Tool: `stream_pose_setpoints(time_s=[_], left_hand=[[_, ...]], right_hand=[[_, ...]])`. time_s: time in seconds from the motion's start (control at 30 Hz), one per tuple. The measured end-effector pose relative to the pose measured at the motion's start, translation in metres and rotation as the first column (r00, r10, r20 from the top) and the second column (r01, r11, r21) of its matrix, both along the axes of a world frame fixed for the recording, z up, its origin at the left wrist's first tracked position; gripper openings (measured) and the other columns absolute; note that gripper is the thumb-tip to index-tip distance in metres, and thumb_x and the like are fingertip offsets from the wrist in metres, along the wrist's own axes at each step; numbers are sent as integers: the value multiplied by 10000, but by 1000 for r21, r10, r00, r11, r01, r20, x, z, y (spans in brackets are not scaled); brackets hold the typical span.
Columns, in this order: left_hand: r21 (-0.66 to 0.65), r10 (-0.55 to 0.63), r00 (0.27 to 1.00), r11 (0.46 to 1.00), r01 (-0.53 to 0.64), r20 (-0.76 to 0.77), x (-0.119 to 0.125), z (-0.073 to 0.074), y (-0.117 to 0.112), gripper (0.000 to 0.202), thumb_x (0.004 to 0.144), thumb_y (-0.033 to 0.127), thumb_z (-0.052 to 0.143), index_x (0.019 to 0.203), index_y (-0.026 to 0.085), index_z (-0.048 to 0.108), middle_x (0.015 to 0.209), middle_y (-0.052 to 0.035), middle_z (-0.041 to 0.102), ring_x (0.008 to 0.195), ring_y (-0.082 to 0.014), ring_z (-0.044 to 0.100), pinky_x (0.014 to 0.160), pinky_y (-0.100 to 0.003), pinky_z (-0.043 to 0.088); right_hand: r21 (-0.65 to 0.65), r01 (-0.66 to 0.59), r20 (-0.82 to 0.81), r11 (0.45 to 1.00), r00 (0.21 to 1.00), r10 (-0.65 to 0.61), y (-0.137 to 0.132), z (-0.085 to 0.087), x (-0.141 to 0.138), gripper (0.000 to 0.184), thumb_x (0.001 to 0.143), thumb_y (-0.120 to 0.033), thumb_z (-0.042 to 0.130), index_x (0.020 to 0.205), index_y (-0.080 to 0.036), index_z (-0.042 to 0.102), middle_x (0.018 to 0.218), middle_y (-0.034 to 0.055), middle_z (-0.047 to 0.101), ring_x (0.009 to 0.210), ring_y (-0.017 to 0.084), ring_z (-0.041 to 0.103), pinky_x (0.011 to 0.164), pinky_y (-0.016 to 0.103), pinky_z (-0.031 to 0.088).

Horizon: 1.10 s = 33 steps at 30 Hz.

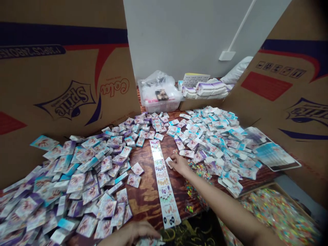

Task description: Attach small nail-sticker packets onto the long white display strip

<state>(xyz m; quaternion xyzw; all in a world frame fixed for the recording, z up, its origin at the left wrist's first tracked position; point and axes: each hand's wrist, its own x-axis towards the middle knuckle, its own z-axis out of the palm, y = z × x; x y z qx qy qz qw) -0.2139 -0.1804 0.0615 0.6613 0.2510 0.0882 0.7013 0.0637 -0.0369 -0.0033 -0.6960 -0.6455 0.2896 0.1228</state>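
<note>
My right hand [180,164] reaches over the table just right of a long printed paper strip [160,172]. Its fingers pinch a small white box [168,162] by the strip's edge. At the bottom of the view my left hand [135,233] is curled over a small printed box [150,242], partly cut off by the frame. Small bags of colourful pieces [201,171] lie under and beside my right wrist. The strip carries rows of coloured oval pictures and runs toward me to the table's front edge.
Heaped small printed boxes [84,184] cover the left side; flatter cartons [217,136] pile up on the right. Large cardboard boxes [64,68] wall both sides. A clear plastic bin [162,106] stands at the back. A carton of colourful packets [278,212] sits lower right.
</note>
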Motion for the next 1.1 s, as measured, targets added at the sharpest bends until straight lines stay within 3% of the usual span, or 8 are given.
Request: stream_pose_setpoints(time_s=[0.13,0.23,0.43,0.67,0.73,0.83,1.0,1.1], left_hand=[[18,178,963,984,-178,-203,-11,4,-1,571,810,382,601,1342,348,398,1413,-37,414,1300,-270,360,1094,-431,257],[160,309,907,949,-273,-286,-8,3,5,597,805,404,599,1355,354,372,1442,-29,368,1340,-286,287,1110,-470,209],[502,609,789,711,-493,-86,21,1,28,487,837,345,553,1303,284,425,1318,-81,493,1197,-264,472,1016,-444,375],[651,664,747,581,-488,-33,36,-6,45,466,859,210,480,1312,210,372,1315,-120,487,1211,-244,457,1018,-455,367],[669,672,740,557,-492,-15,39,-4,47,472,843,160,461,1306,193,376,1309,-120,488,1221,-235,446,1028,-448,357],[691,678,735,533,-489,-3,42,-2,48,499,810,108,448,1299,186,383,1286,-114,499,1210,-227,450,1023,-437,368],[737,685,729,497,-458,-9,42,0,46,530,777,60,430,1292,177,380,1269,-122,503,1197,-235,455,1016,-456,374],[745,676,736,500,-442,-17,42,2,43,544,768,48,423,1292,185,378,1250,-122,510,1178,-236,471,1010,-466,379]], right_hand=[[16,17,73,1000,997,-18,-1,0,-7,231,768,-292,605,958,-161,592,847,77,663,816,220,617,682,269,386],[32,17,97,999,995,-20,-1,3,-8,187,746,-266,619,900,-162,594,941,106,641,915,245,590,738,291,380],[74,-19,-2,997,1000,19,-3,11,-8,97,781,-285,577,797,-190,575,770,32,635,760,197,593,692,289,396],[178,-167,-365,970,904,223,-26,75,-10,231,862,-321,505,1046,-187,543,939,42,649,816,162,605,699,270,457],[246,-280,-397,928,844,360,-35,97,-16,168,877,-327,505,959,-195,568,881,32,641,782,158,593,688,267,451],[376,-440,-171,816,832,527,-46,115,-25,125,892,-307,499,898,-197,559,840,31,608,773,161,567,663,259,424],[359,-707,396,610,707,586,-47,110,-34,119,881,-186,485,967,-218,561,834,33,575,598,121,515,525,238,334],[334,-817,541,470,574,615,-45,108,-35,160,852,-94,467,890,-208,572,798,38,575,589,131,497,496,258,306]])
